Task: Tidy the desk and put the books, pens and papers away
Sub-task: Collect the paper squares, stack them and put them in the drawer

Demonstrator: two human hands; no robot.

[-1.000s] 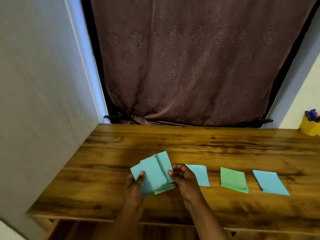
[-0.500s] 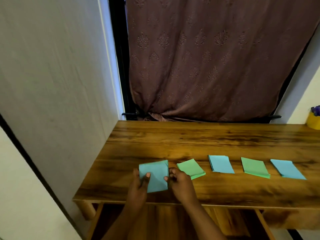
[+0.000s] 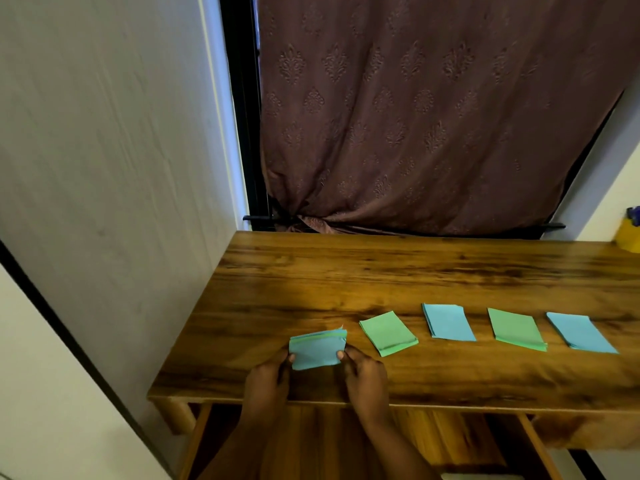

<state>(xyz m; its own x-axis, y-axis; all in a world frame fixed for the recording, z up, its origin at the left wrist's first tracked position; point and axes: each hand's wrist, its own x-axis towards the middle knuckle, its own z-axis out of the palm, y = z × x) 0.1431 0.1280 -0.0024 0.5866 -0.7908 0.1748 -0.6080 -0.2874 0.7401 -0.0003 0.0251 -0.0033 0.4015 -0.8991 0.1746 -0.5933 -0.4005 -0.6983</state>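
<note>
A small stack of blue paper [image 3: 317,349] with a thin green edge showing at its top sits near the front left of the wooden desk [image 3: 381,271]. My left hand [image 3: 268,379] pinches its left side and my right hand [image 3: 363,372] pinches its right side. To the right lie several more folded paper stacks in a row: green [image 3: 388,332], blue [image 3: 448,322], green [image 3: 516,329] and blue [image 3: 580,332].
A brown patterned curtain [image 3: 433,116] hangs behind the desk. A white wall [image 3: 104,150] stands close on the left. A yellow pot [image 3: 630,235] sits at the desk's far right edge. An open drawer [image 3: 346,441] shows below the desk's front edge.
The fanned blue and green papers have been squared into one stack between both hands, and one green stack now lies on the desk beside it. The view has shifted left and back.
</note>
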